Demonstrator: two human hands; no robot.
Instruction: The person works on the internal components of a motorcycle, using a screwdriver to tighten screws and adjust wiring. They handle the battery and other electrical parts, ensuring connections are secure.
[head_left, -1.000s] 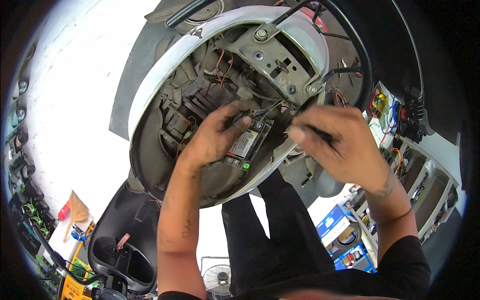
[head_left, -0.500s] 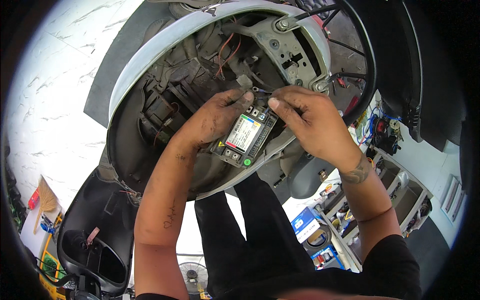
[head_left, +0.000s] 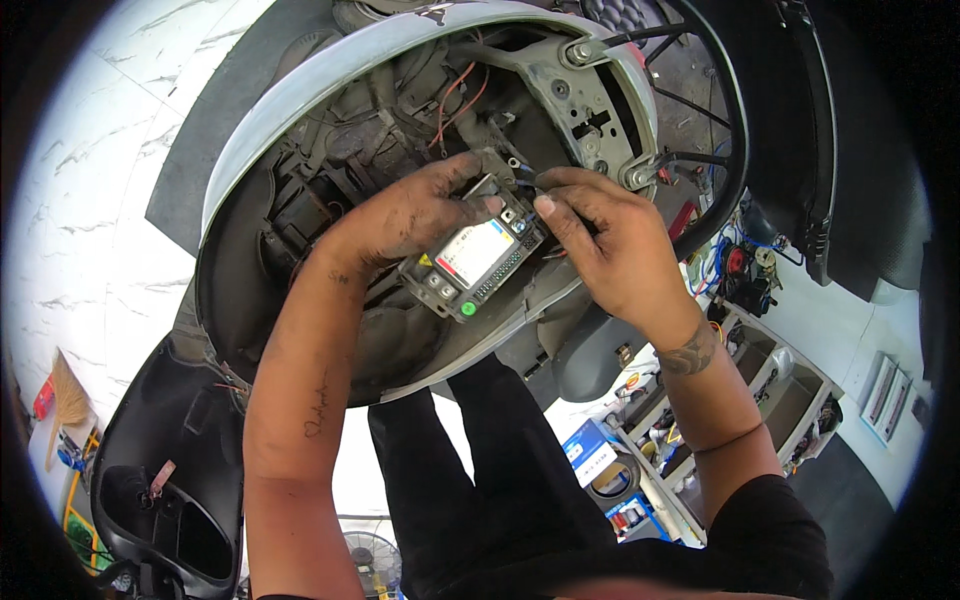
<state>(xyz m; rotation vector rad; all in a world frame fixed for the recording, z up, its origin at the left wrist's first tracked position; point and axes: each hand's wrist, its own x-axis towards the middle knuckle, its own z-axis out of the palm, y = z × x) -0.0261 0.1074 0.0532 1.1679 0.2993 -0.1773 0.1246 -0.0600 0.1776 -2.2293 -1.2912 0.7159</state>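
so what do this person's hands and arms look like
The bare left hand and bare right hand show dark smudges. A thin dark line tattoo runs along the left forearm; a broader dark patterned tattoo marks the right wrist. The right upper arm wears a short black fabric sleeve.

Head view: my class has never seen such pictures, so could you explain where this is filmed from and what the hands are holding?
There is no robot: these are a person's bare hands, filmed by a wide fisheye camera worn on the head, looking down, so straight edges bend near the rim. The left hand holds a boxy grey module with a pale label, above an open vehicle shell. The right hand is at the module's upper end, beside some leads; what its fingertips grip is hidden. Orange-red wires show inside the shell. A tape roll and a compartmented tray lie to the right.
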